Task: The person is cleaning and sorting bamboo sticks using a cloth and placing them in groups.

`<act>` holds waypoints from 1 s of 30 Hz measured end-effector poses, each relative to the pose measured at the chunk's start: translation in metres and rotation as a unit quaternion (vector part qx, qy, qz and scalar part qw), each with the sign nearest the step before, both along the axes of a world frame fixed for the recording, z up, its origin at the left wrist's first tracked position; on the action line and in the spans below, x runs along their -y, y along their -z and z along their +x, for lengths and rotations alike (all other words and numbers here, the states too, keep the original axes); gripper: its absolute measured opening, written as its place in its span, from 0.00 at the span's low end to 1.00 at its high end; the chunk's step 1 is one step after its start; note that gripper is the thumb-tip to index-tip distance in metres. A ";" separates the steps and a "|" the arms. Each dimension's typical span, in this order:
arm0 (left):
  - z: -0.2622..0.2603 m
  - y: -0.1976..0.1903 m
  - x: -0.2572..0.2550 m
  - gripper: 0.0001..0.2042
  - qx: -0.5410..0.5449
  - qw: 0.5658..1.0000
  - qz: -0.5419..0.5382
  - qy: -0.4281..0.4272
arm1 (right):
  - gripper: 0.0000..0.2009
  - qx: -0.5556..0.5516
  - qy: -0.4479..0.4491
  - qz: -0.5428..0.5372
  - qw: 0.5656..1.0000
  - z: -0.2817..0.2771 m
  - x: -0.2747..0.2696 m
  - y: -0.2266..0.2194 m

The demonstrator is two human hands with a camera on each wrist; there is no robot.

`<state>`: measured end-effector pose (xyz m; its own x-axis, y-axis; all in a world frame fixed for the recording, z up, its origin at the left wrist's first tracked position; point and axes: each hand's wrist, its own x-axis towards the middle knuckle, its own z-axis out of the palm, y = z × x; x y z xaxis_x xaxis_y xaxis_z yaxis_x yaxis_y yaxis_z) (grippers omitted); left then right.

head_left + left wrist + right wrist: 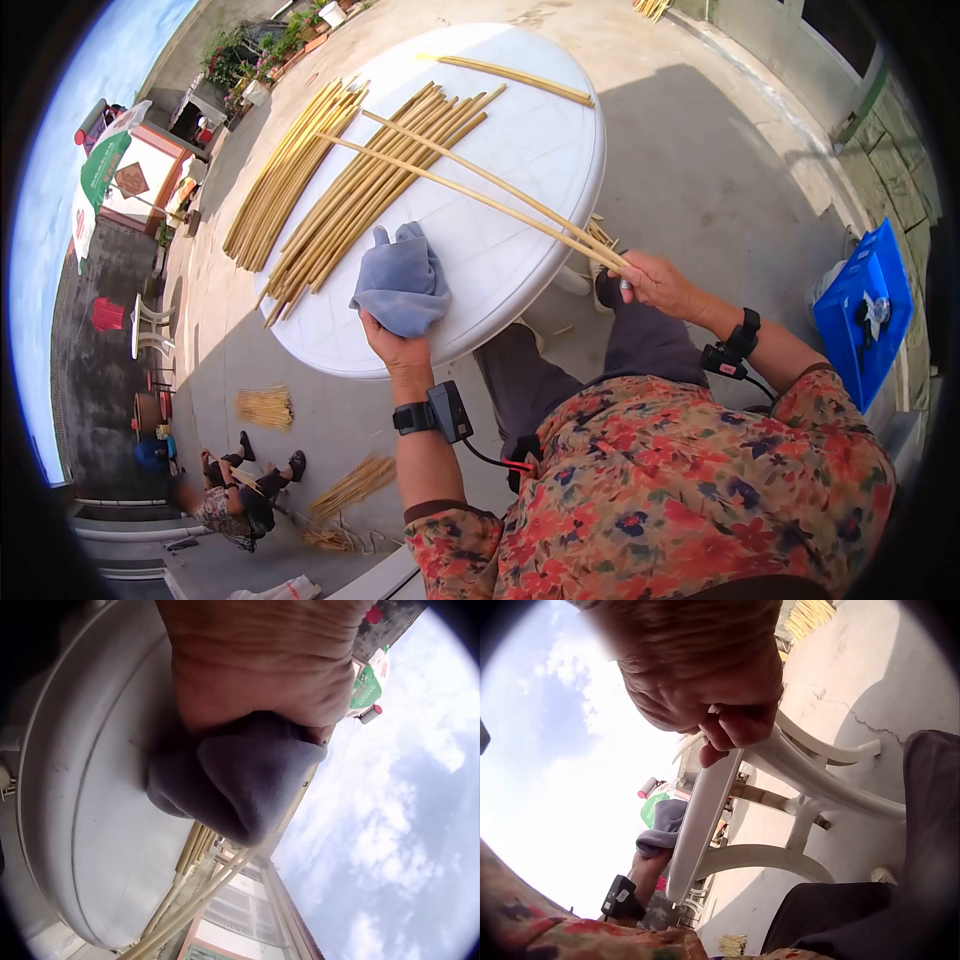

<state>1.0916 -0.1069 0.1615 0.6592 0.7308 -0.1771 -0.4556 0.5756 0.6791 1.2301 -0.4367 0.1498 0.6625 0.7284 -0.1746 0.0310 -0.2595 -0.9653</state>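
Observation:
My left hand (396, 348) grips a folded blue-grey cloth (402, 280) over the near edge of the white round table (520, 150). Its fingers are hidden by the cloth, which bulges above the palm in the left wrist view. Off the table's right side, my right hand (658, 284) holds two long tan sticks (490, 200) by their near ends, fingers curled. From there the sticks slant up and left across the tabletop, their far ends overlapping a bundle of similar sticks (375, 185) in the head view.
Another stick bundle (295, 175) lies along the table's left side, and a few sticks (515, 78) lie near its far edge. On my right stands a blue bin (868, 315). A seated person (235, 500) is at lower left, near stick piles (352, 487) on the ground.

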 end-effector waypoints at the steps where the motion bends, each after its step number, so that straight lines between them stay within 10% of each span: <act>1: 0.002 0.002 0.002 0.22 0.000 1.000 0.000 0.000 | 0.14 -0.025 -0.019 0.027 0.999 0.001 -0.010 0.000; 10: 0.006 0.005 0.016 0.25 0.001 1.000 -0.022 0.007 | 0.12 -0.091 -0.115 0.093 0.985 -0.013 -0.088 -0.023; 15: 0.010 -0.009 0.032 0.25 0.108 0.981 -0.027 0.158 | 0.12 -0.099 -0.155 0.092 0.979 -0.023 -0.134 -0.029; 30: 0.036 0.003 0.055 0.14 -0.019 0.997 0.042 -0.059 | 0.13 0.153 -0.202 0.003 0.967 -0.040 -0.144 -0.021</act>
<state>1.1281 -0.1615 0.1587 0.5621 0.8160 -0.1351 -0.4902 0.4602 0.7402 1.1896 -0.2923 0.1711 0.3428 0.9393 -0.0108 0.4131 -0.1611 -0.8963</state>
